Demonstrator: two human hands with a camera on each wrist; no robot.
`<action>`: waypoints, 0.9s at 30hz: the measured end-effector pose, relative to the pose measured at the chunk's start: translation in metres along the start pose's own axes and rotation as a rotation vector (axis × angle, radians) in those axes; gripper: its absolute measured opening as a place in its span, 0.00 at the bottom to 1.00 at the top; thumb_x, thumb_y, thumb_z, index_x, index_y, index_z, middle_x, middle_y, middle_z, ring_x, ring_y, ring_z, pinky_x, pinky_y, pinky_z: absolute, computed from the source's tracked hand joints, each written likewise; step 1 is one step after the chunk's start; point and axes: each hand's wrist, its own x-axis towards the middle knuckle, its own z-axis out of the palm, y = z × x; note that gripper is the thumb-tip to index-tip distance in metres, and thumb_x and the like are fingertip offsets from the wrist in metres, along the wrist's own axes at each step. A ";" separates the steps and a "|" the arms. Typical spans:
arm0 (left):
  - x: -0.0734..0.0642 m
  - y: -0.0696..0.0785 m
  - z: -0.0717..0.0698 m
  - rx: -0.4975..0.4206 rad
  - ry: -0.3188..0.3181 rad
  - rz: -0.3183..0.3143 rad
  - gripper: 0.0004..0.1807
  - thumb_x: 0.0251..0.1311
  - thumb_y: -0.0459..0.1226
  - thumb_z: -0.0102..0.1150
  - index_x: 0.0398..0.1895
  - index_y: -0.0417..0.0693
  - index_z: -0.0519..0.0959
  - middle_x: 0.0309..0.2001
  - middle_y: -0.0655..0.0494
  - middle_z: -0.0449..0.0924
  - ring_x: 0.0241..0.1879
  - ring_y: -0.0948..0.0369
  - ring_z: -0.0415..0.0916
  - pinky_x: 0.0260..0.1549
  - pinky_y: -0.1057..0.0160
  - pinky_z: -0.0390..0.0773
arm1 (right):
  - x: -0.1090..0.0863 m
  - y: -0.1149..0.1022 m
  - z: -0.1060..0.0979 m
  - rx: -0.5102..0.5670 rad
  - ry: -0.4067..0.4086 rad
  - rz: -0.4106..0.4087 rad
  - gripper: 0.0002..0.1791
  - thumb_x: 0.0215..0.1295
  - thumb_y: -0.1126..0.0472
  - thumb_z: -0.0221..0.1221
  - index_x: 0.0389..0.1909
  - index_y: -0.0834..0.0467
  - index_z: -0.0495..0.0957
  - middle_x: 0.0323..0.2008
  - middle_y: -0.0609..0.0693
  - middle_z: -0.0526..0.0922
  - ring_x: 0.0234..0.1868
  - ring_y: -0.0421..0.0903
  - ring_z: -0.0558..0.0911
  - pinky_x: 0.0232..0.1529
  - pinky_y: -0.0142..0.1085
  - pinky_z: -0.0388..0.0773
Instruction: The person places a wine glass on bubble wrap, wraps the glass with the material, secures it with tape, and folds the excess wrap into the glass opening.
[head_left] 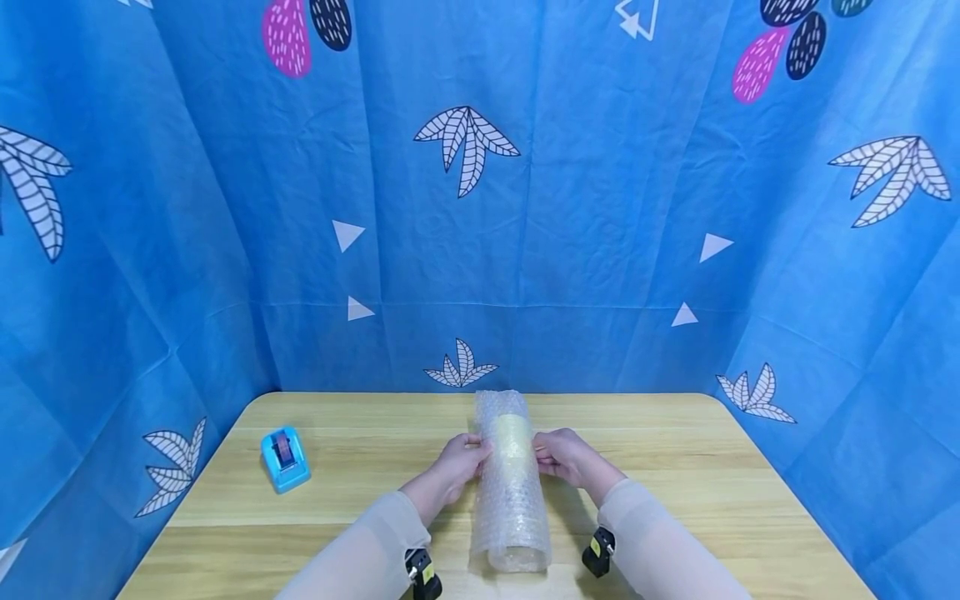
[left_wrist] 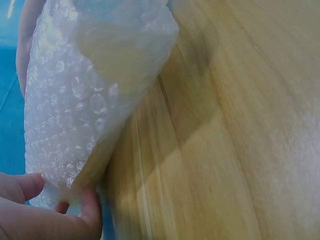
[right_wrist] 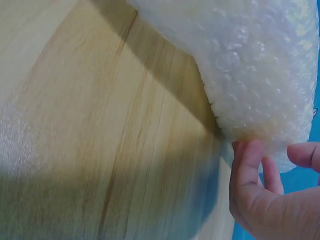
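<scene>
A roll of clear bubble wrap (head_left: 517,517) lies lengthwise at the middle of the table, its near end showing a rounded opening. Through the plastic shows something pale yellow (head_left: 513,437), its kind hidden by the wrap. My left hand (head_left: 459,467) grips the roll's left side toward the far half; in the left wrist view its thumb and fingers (left_wrist: 90,207) close on the wrap's far end. Opposite it, my right hand (head_left: 570,458) holds the right side, and the right wrist view has its curled fingers (right_wrist: 247,160) at the wrap's edge.
A light blue tape dispenser (head_left: 285,460) stands on the left part of the wooden table (head_left: 360,467). Blue patterned cloth (head_left: 585,208) hangs behind the table and along both sides. Each sleeve carries a small black camera at the wrist.
</scene>
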 end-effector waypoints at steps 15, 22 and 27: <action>-0.005 0.002 0.003 -0.077 -0.014 -0.017 0.23 0.71 0.35 0.56 0.62 0.34 0.62 0.52 0.40 0.71 0.42 0.55 0.77 0.46 0.57 0.82 | -0.001 -0.002 0.000 -0.028 -0.051 0.006 0.12 0.63 0.57 0.61 0.27 0.60 0.69 0.24 0.48 0.71 0.26 0.41 0.71 0.33 0.32 0.77; -0.006 0.002 0.004 -0.083 -0.009 -0.016 0.24 0.71 0.35 0.56 0.63 0.34 0.62 0.51 0.42 0.72 0.41 0.56 0.77 0.44 0.59 0.82 | -0.003 -0.003 0.000 -0.032 -0.050 0.009 0.13 0.64 0.58 0.61 0.26 0.59 0.70 0.23 0.47 0.72 0.26 0.41 0.71 0.32 0.32 0.77; -0.005 0.003 0.003 -0.080 -0.009 -0.019 0.24 0.70 0.33 0.56 0.64 0.34 0.62 0.50 0.43 0.72 0.39 0.57 0.76 0.42 0.61 0.82 | -0.003 -0.003 -0.001 -0.031 -0.044 0.012 0.11 0.64 0.58 0.61 0.28 0.61 0.74 0.26 0.49 0.74 0.28 0.42 0.73 0.34 0.31 0.78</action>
